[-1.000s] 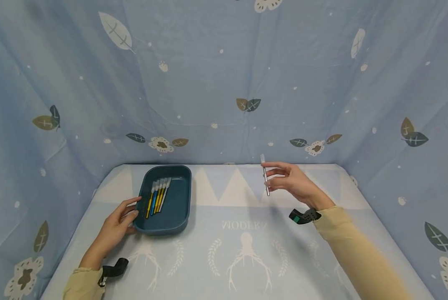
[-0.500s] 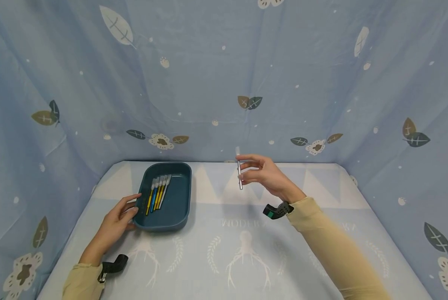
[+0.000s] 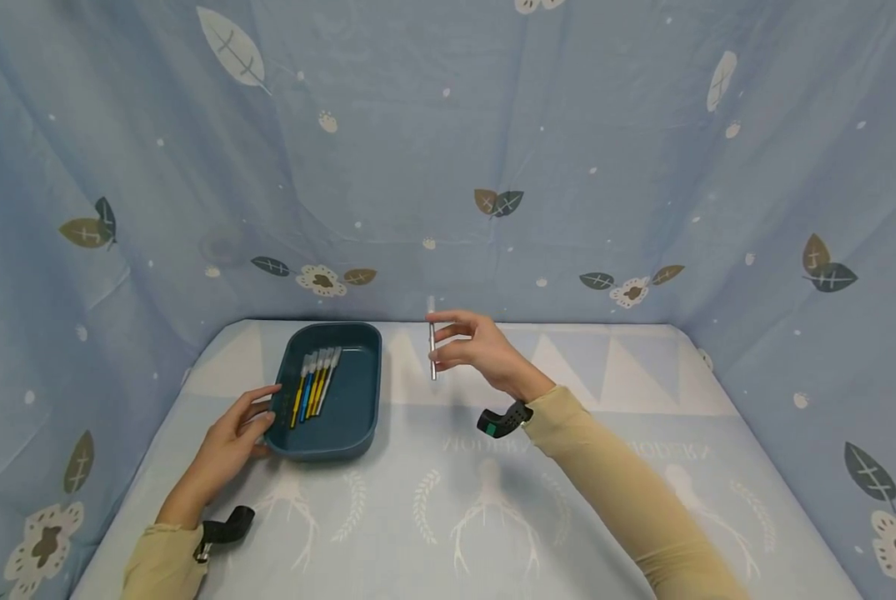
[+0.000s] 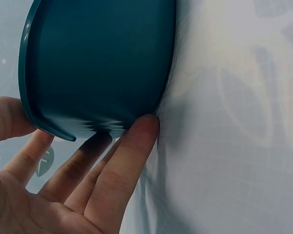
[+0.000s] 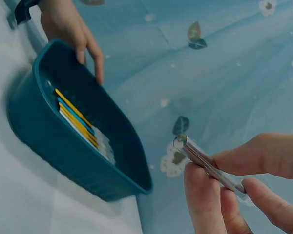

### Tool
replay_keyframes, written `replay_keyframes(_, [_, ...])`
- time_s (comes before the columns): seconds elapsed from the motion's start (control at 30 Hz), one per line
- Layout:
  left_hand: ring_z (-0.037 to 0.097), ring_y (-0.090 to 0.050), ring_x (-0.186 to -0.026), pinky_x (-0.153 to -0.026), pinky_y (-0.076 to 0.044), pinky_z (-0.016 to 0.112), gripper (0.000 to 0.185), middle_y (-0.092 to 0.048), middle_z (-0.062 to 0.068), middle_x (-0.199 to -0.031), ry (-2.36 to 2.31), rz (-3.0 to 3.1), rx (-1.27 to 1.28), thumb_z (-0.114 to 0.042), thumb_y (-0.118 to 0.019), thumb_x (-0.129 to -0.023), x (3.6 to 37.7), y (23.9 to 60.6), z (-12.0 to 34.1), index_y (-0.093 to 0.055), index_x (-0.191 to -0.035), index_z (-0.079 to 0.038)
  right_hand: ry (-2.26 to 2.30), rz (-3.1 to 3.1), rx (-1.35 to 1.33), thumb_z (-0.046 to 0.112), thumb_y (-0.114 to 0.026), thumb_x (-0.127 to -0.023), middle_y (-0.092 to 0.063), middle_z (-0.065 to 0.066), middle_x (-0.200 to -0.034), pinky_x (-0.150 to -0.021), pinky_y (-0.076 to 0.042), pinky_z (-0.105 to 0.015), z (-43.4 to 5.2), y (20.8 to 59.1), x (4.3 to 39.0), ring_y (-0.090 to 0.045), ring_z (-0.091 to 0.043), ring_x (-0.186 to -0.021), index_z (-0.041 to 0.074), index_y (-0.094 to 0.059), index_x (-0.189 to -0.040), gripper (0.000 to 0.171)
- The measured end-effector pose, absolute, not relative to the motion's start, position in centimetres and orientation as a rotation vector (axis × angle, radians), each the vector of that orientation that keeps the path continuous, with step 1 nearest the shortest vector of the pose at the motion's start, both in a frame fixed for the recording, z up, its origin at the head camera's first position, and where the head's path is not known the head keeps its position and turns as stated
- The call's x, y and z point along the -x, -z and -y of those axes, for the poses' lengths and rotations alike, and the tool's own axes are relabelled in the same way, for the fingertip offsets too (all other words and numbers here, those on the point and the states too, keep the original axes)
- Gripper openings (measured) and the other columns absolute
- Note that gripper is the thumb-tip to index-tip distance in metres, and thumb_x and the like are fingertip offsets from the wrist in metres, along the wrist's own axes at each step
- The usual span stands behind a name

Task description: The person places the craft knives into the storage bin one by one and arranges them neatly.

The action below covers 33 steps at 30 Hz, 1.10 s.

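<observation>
A blue cloth backdrop (image 3: 448, 125) printed with leaves is hung behind and to both sides of the bench (image 3: 568, 517), which is covered by a pale patterned cloth. A dark teal tray (image 3: 357, 408) is set on the bench at the left, and a row of yellow and blue slim tools (image 3: 314, 386) is laid inside it along its left side. The tray's near left corner is touched by the left hand (image 3: 232, 437), its fingers relaxed and spread against the rim and wall. Just right of the tray, a thin silver rod (image 3: 432, 350) is held upright above the bench by the right hand (image 3: 481, 350), pinched between thumb and fingertips (image 5: 205, 195) near its middle. The rod is judged light, stiff and smooth, so likely slippery; a firm pinch at mid-length should keep it balanced.
</observation>
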<state>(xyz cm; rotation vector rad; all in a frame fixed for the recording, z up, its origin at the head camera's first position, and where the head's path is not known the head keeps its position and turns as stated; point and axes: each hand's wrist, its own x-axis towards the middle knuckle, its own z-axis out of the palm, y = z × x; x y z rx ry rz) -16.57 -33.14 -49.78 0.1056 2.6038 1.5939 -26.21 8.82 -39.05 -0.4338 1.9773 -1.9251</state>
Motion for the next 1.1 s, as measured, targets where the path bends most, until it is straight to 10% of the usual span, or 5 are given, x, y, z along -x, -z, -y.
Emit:
replay_keyframes(0.5, [0.057,-0.051,-0.142,-0.080,-0.064,0.041,0.057,-0.038,0.036,-0.166,-1.583,-2.611,-0.104,-0.025,-0.050,-0.120,16.5,49.6,33.1,-0.033,-0.173,-0.014,1.904,-1.888,0.406,-0.011,-0.080,-0.092,-0.062,-0.021,-0.121,-0.085,-0.065,-0.047,-2.0,40.1,26.5,-0.076,-0.027,-0.084,0.003,-0.064,-0.151,0.063])
replay_keyframes(1.1, [0.056,-0.052,-0.141,-0.079,-0.064,0.041,0.057,-0.039,0.036,-0.166,-1.580,-2.618,-0.108,-0.026,-0.050,-0.120,16.6,49.8,33.1,-0.033,-0.173,-0.014,1.927,-1.837,0.208,-0.022,-0.078,-0.088,-0.064,-0.015,-0.101,-0.097,-0.057,-0.064,3.3,42.1,27.9,-0.076,-0.028,-0.077,0.002,-0.071,-0.140,0.058])
